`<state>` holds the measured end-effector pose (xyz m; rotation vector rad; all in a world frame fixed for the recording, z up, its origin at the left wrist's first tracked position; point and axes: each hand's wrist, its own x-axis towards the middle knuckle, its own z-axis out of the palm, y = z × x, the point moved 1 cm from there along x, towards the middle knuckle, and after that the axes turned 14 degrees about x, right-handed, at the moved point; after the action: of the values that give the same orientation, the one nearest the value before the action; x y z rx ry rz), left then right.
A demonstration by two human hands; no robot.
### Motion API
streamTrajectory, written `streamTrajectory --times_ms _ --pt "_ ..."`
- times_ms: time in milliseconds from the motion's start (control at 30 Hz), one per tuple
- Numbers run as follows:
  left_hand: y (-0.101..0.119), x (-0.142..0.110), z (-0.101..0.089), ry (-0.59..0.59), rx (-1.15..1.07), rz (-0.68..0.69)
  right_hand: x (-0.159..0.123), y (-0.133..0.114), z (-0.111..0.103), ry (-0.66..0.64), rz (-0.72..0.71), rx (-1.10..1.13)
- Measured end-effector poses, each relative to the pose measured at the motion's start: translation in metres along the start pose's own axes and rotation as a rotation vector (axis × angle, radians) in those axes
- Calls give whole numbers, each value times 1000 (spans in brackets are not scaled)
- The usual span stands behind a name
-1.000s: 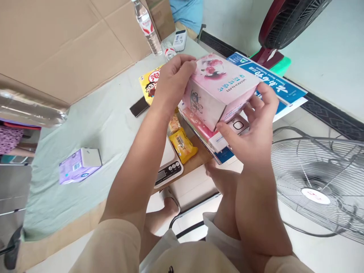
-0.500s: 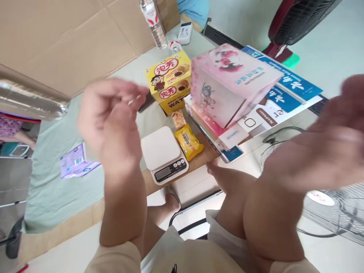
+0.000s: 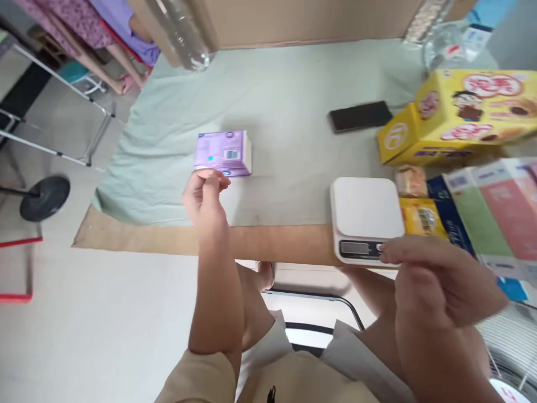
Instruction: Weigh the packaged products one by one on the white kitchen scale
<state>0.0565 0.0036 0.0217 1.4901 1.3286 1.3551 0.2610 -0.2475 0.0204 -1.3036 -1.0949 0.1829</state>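
Note:
A white kitchen scale (image 3: 369, 210) lies at the table's front edge. My right hand (image 3: 448, 280) hovers by its lower right corner, fingers stretched toward the buttons, holding nothing visible. Whether a fingertip touches the panel I cannot tell. My left hand (image 3: 206, 193) is closed, its fingers curled against the thumb with nothing seen in them. Just beyond it rests a purple tissue pack (image 3: 220, 151), partly overlapped in view by the fingers. Beside the scale sit a small wrapped snack (image 3: 411, 180) and a yellow packet (image 3: 423, 217).
A black phone (image 3: 359, 116) lies on the green cloth (image 3: 289, 101). Yellow snack boxes (image 3: 470, 115) and pink-green packaging (image 3: 499, 207) crowd the right. Plastic bottles (image 3: 447, 50) stand behind, near the cardboard panel (image 3: 302, 22). Another person's legs (image 3: 121, 64) show at far left.
The view has swung left, so the scale and boxes now appear farther right. My right hand has come in beside the scale; my left hand is lower, by the tissue pack.

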Motion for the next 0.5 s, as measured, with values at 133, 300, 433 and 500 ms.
streamTrajectory --times_ms 133,300,433,500 --pt "-30 28 -29 30 175 -154 34 4 56 -290 190 -79" --pt "-48 51 -35 -154 172 -374 89 23 153 -487 562 31" --pt "-58 58 -30 -299 119 -229 119 59 229 -455 732 55" --pt "-64 54 -29 -311 96 -136 119 73 246 -442 682 101"
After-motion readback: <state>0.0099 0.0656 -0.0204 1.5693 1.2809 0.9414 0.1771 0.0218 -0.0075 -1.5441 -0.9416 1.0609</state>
